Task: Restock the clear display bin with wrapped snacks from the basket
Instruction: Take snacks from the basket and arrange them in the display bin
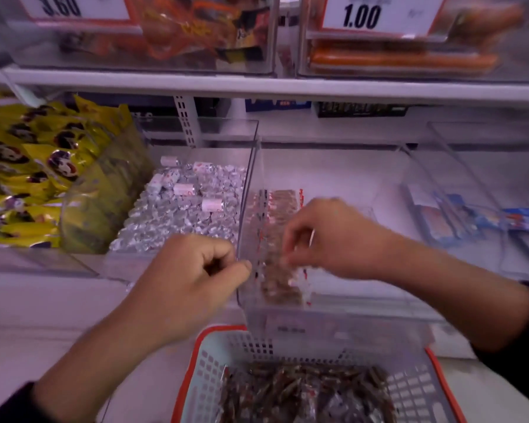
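Observation:
The clear display bin [342, 319] stands on the shelf at centre, pulled forward over the basket. A row of brown wrapped snacks [280, 248] with red-and-white edges lies along its left side. My right hand [327, 236] reaches into the bin from the right, its fingertips pinching the snacks near the front of the row. My left hand [193, 276] sits at the bin's left wall, fingers curled, thumb and forefinger pinching the wall's edge. Below, the basket [214, 370], grey mesh with an orange rim, holds several dark wrapped snacks [306, 395].
Left of the bin is a clear bin of silver-wrapped candies [190, 215], then a bin of yellow packets [37, 175]. A bin with blue packets [458, 221] stands at right. The upper shelf [257, 85] carries bins with price tags 3.60 and 1.00.

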`<action>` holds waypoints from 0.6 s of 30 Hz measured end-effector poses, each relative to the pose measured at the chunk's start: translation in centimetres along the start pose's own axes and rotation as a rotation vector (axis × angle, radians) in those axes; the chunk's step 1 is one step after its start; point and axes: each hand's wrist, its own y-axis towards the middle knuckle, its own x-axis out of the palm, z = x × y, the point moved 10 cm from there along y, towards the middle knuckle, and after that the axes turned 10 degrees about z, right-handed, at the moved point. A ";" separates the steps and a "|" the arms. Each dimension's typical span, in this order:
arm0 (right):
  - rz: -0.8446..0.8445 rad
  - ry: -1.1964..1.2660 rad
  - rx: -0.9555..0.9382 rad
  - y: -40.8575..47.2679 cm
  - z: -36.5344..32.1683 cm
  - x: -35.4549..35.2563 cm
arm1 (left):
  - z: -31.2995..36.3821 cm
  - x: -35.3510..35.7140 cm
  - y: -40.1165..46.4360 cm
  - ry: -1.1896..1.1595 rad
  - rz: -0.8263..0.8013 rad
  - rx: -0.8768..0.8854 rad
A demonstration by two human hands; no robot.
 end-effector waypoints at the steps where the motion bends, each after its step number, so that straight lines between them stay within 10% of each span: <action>1: 0.127 0.035 -0.048 -1.4 -0.7 -2.3 | -0.3 0.7 -0.9 -0.060 -0.183 -0.071; 4: 0.173 0.379 -0.123 -8.0 -1.7 -4.4 | -2.7 5.3 -7.6 0.031 -0.879 -0.341; 7: -0.409 0.512 0.089 -14.4 0.5 6.7 | -8.8 11.9 -13.7 0.407 -1.163 -0.530; 9: -0.691 0.308 0.288 -18.0 4.7 16.6 | -12.9 16.8 -16.2 0.595 -1.151 -0.569; 13: -0.731 -0.201 0.350 -23.3 13.7 31.4 | -19.6 23.6 -20.8 0.786 -1.011 -0.508; 18: -0.563 -0.021 0.774 -32.7 22.8 37.3 | -26.0 28.3 -28.9 0.570 -0.754 -0.878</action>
